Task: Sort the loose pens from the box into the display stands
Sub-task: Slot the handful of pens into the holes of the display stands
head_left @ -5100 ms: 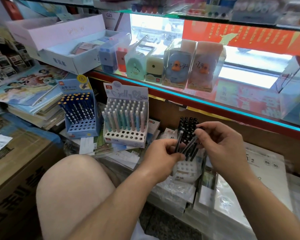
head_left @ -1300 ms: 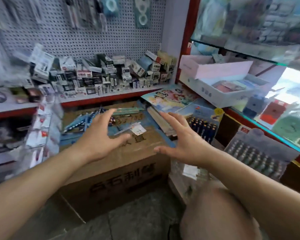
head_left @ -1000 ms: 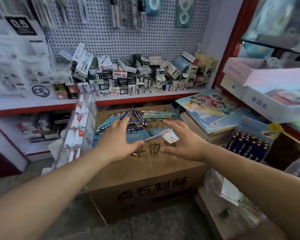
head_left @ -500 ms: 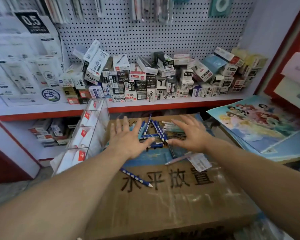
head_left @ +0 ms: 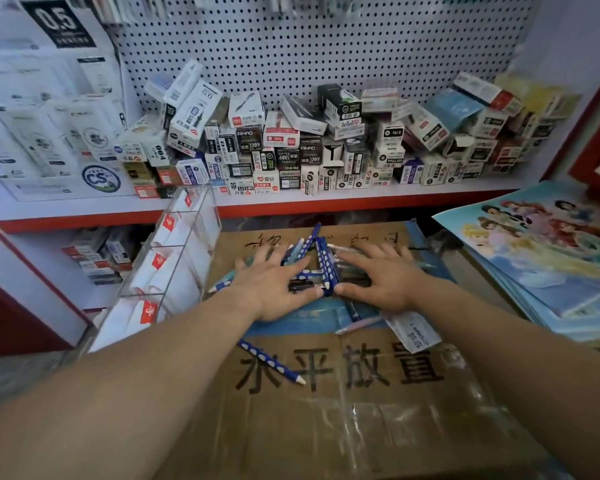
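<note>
Left hand [head_left: 274, 289] & right hand [head_left: 381, 278], both flat w/ fingers spread, we're pressing in on the pens [head_left: 321, 268] near the far edge of the cardboard box [head_left: 326, 427]; prob. best scooping inward evenly, not scattering.

The big brown box [head_left: 361, 427] says "水平放置" in black letters. A black sign [head_left: 61, 24] up high says "0.5". A small box [head_left: 249, 138] on the shelf [head_left: 413, 192] says "1389".

Blue white-dotted pens [head_left: 321, 268] heaped crisscross on cardboard box [head_left: 361, 410], one stray pen [head_left: 272, 362] lying nearer, apart
</note>
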### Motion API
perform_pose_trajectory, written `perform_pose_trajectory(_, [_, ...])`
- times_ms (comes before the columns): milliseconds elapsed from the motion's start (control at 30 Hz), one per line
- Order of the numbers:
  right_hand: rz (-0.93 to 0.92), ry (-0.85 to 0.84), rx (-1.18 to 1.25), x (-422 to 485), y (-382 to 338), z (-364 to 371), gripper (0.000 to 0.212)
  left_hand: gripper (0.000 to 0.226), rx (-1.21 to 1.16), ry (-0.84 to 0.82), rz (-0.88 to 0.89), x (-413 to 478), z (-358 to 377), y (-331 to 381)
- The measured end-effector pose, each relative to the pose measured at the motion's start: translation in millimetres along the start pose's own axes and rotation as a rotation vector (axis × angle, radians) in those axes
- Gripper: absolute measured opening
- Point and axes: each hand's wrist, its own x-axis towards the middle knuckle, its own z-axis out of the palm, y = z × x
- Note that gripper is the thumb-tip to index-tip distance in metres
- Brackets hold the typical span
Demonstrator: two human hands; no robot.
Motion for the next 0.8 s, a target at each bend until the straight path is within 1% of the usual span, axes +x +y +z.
perform_pose_trajectory(67, [-0.013,0.007,0.014,-7,-5,2,0.093,0.083,0.024,0.009,0.024,-6,1,6])
perform_pose_trajectory(167, [-0.047,0.023,0.001,-19,-13,5,0.088,0.076,0.052,0.023,0.049,-18,3,13])
perform_pose_trajectory(333, [-0.113,0.025,-0.016,-40,-20,8,0.081,0.073,0.018,-0.018,0.108,-36,3,21])
perform_pose_trajectory(400, [-0.133,0.037,0.024,-46,-19,8,0.081,0.073,-0.032,-0.063,0.117,-42,-2,23])
perform_pose_trajectory(467, [-0.136,0.099,0.116,-47,-17,7,0.081,0.063,-0.099,-0.062,0.12,-46,-10,23])
perform_pose_trajectory(533, [-0.116,0.182,0.219,-41,-14,3,0.087,0.05,-0.161,-0.006,0.098,-46,-19,22])
perform_pose_trajectory(567, [-0.112,0.206,0.243,-35,-13,1,0.089,0.049,-0.175,0.04,0.071,-44,-21,21])
perform_pose_trajectory(633, [-0.13,0.207,0.236,-19,-13,-3,0.087,0.061,-0.177,0.12,-0.016,-38,-20,18])
perform_pose_trajectory(700, [-0.141,0.14,0.208,-2,-16,-4,0.09,0.083,-0.152,0.115,-0.139,-32,-12,15])
perform_pose_trajectory(733, [-0.14,0.098,0.197,7,-17,-4,0.092,0.089,-0.134,0.096,-0.194,-30,-6,12])
perform_pose_trajectory(800, [-0.138,0.027,0.162,19,-21,-2,0.093,0.089,-0.133,0.065,-0.264,-30,5,9])
